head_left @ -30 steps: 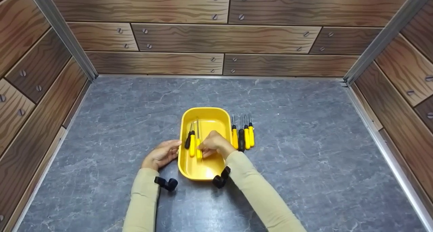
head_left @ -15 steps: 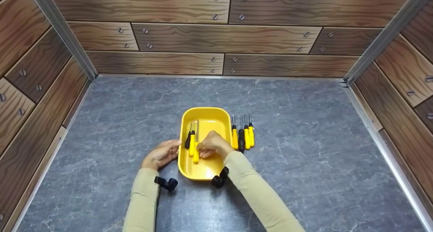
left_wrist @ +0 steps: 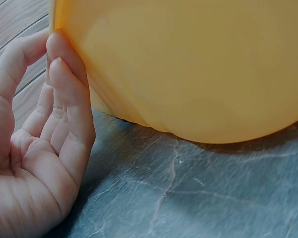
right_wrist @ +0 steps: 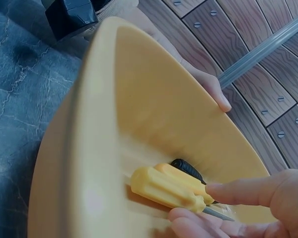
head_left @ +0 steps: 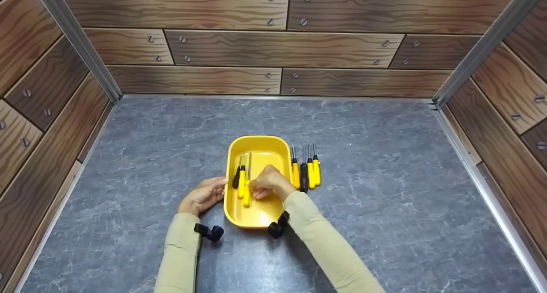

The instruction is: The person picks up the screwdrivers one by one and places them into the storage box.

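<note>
A yellow tray (head_left: 256, 216) stands upright on the dark marbled surface. My left hand (head_left: 204, 195) pinches its left rim, with fingers (left_wrist: 69, 94) against the outer wall in the left wrist view. Inside lie a small black screwdriver (head_left: 236, 180), a yellow screwdriver (head_left: 241, 189) and a longer yellow screwdriver (head_left: 246, 200), side by side along the left wall with shafts pointing away. My right hand (head_left: 271, 180) reaches into the tray and pinches the longer yellow screwdriver near its collar. In the right wrist view, that screwdriver's handle (right_wrist: 161, 188) lies nearest, partly covering the others.
Several screwdrivers lie in a row just outside the tray's right wall, among them a black screwdriver (head_left: 304, 175) and a yellow screwdriver (head_left: 316, 173). Wood-patterned walls (head_left: 280, 49) with metal corner strips (head_left: 81, 45) bound the surface at the back and sides.
The longer yellow screwdriver has shifted left and slightly toward me, coming up beside the other yellow one, with my right hand following slightly. My left hand stays at the rim.
</note>
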Demonstrator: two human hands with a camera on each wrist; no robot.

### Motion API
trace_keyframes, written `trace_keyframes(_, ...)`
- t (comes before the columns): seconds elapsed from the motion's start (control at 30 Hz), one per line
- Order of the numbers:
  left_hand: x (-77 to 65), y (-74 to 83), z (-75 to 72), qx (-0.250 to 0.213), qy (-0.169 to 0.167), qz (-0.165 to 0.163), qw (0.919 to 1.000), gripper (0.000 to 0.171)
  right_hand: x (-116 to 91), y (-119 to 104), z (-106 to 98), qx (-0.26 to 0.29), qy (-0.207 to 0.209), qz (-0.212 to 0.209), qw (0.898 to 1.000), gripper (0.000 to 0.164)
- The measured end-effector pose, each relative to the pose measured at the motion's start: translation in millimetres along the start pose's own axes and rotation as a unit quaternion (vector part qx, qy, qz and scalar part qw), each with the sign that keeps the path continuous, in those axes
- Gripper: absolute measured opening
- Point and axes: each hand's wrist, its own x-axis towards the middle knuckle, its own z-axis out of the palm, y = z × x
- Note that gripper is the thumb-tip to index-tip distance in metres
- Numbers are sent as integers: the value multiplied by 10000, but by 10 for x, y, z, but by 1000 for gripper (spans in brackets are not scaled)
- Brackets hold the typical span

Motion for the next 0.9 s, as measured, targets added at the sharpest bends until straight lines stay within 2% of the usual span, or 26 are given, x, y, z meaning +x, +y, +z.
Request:
trace_keyframes(0.37,-3,2,-12,25,-61,-6,10000,20,-17,3,-28,63,25,-54,10000,11)
trace_keyframes(0.67,-7,5,-12,24,-47,2,10000,15,-53,-4,-67,45,-42,-147,9999,11)
trace_keyframes(0.83,-2,5,-12,81,-37,-47,9999,16,-82,3,-104,41,-108,-258,9996,20)
trace_keyframes(0.9,-1,9,-11,73,-48,-56,9999,15,-90,0,-117,34,-128,-289,9995,17)
